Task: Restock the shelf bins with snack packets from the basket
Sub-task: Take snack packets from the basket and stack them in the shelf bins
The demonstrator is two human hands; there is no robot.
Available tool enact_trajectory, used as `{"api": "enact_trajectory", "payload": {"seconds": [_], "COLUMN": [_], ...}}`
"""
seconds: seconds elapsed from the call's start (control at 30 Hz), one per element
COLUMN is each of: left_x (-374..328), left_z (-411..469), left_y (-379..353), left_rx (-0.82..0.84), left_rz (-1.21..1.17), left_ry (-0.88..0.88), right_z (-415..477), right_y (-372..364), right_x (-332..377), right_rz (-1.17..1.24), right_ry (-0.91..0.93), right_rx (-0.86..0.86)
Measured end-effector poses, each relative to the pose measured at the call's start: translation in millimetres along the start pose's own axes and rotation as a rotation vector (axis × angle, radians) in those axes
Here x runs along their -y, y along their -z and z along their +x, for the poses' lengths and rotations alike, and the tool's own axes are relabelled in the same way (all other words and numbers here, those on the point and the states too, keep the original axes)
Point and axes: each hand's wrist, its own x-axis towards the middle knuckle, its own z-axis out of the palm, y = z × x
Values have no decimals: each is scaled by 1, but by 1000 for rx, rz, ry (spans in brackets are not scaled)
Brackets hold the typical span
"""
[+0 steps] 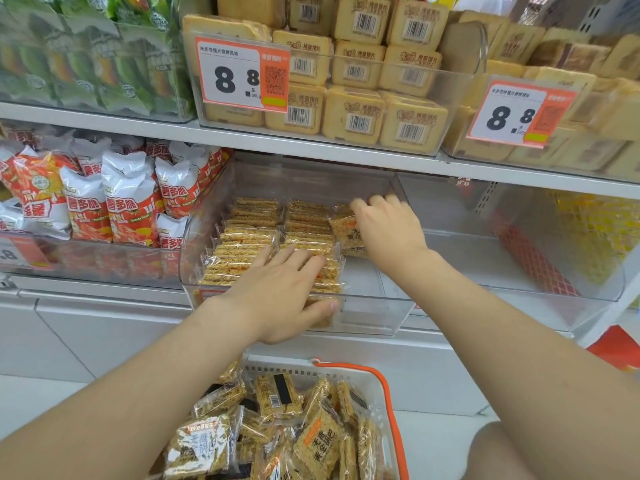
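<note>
1. The step in hand looked like placing: the person reached both arms into the clear bin (370, 315) on the lower shelf, mid-way through setting down one more snack packet.
2. The right grip (388, 230) was deep in the bin towards its right wall, fingers curled down over the top of a single packet (346, 233). That packet stood tilted just beside the second row. The fingertips were hidden behind it, so I judged it held rather than merely touched.
3. The left grip (277, 292) was wide, its fingers straight and spread flat on the front of the stacked rows (252, 237). It pressed on them and held nothing. The thumb lay low by the bin's front wall; whether inside or outside it I could not tell.
4. Two rows of packets stood on edge on the left of the bin, and its right part showed bare floor. By my reckoning the job was well short of done.
5. The basket (298, 371), white with an orange handle, sat below the shelf near the person's knee. It was heaped with loose packets (277, 396) of the same kind.
6. The next move would call for standing the held packet upright to start a third row, letting go without tipping it. The flat hand would need to brace the rows so they did not slump, before another packet was fetched from the basket.
7. Red-and-white crisp bags (128, 202) filled the bin to the left.
</note>
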Motion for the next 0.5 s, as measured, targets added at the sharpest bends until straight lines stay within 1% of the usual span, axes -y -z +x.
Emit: {"api": "enact_trajectory", "payload": {"seconds": [0.27,0.4,0.5], "left_x": [2,1,1], "left_z": [5,6,14], "left_y": [2,8,15], "left_rx": [84,123,84], "left_rz": [-20,-61,-89], "left_ry": [19,35,64], "right_z": [5,2,0], "right_y": [-10,-16,-17], "right_x": [0,9,10], "right_rz": [22,-32,6], "right_ry": [-8,24,15], "right_rx": [98,179,201]}}
